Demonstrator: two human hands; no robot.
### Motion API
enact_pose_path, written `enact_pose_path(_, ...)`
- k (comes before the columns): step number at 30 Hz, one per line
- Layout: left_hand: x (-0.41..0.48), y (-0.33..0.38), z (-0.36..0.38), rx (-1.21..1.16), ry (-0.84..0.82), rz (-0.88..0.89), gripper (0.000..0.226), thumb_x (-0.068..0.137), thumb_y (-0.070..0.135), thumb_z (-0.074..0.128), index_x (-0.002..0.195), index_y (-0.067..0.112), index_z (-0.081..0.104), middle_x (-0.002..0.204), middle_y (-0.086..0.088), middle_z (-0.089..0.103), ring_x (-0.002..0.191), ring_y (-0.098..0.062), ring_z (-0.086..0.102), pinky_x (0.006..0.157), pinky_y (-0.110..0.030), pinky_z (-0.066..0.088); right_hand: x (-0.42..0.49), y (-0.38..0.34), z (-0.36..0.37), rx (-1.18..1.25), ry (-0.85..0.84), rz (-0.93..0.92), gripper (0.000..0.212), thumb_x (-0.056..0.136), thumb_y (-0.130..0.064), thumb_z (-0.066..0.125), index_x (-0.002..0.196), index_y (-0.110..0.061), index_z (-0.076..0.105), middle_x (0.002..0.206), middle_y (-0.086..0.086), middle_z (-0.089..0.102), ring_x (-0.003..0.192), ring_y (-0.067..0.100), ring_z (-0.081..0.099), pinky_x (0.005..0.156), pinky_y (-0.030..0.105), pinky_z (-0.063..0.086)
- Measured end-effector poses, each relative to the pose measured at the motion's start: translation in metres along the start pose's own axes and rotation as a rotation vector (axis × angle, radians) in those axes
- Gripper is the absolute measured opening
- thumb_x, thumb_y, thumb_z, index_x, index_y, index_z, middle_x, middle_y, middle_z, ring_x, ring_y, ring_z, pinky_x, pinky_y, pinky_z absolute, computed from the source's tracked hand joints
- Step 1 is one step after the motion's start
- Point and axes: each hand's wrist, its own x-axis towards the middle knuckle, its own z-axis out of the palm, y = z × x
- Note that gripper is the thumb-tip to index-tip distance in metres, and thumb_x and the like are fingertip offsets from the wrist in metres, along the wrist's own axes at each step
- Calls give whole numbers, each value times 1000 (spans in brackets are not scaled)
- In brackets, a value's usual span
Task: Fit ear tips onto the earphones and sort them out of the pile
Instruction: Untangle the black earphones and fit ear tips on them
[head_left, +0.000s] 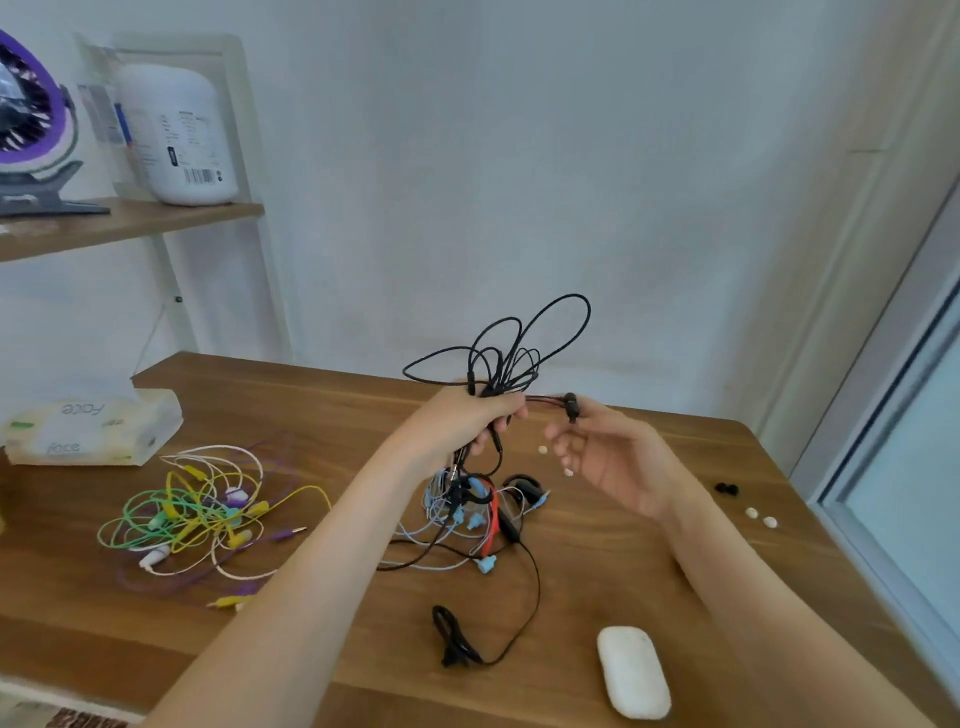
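The black earphones (498, 364) are held bunched above the pile (467, 514). The left hand (467, 421) keeps a tight grip round their cable, and the right hand (608, 457) lightly pinches the earbuds (571, 408). Tip-fitting looks to be the step in hand. Next, it needs one of the black ear tips (726, 488) lying right of the pile. The tissue pack (88, 431) left of the pile reads "face".

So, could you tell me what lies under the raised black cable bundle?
A tangle of blue, black and red earphones on the brown wooden table; the left hand gripping the black cable bundle and its forearm cover part of that tangle.
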Motion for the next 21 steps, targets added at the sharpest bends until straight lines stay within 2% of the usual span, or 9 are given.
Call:
enact_pose_path(5, 4, -8, 26, 134, -122, -106, 21, 91, 32, 61, 82, 15, 72, 60, 7, 52, 43, -7, 38, 44, -18, 33, -34, -5, -22, -180, 150, 42, 19, 91, -7, 55, 108, -1, 56, 86, 11, 63, 69, 14, 59, 65, 22, 53)
enact_pose_path(10, 3, -10, 41, 321, -279, -144, 22, 93, 28, 59, 81, 14, 69, 62, 6, 54, 41, -3, 41, 45, -17, 35, -52, 3, -35, -347, 264, 119, 23, 95, -2, 49, 116, -4, 58, 79, 8, 64, 65, 14, 55, 60, 26, 48)
enact_pose_path(13, 0, -11, 52, 381, -323, -153, 23, 95, 27, 56, 82, 13, 68, 64, 5, 54, 39, -1, 40, 42, -15, 34, -59, 9, -34, -482, 330, 173, 18, 96, 0, 48, 106, -8, 59, 73, 7, 62, 61, 15, 53, 56, 25, 46)
enact_pose_path(17, -3, -9, 69, 312, -215, -110, 22, 92, 26, 57, 76, 15, 67, 61, 6, 55, 44, -7, 40, 42, -17, 34, -65, 11, -27, -542, 386, 127, 6, 96, -11, 52, 98, -9, 58, 69, 2, 53, 60, 13, 49, 57, 26, 42)
enact_pose_path(21, -6, -6, 84, 52, -166, -155, 19, 90, 25, 60, 78, 12, 68, 61, 5, 53, 49, -10, 40, 46, -22, 34, -74, 8, -23, -590, 421, 54, 9, 96, -21, 56, 94, -13, 60, 72, -5, 55, 65, 11, 49, 62, 26, 40)
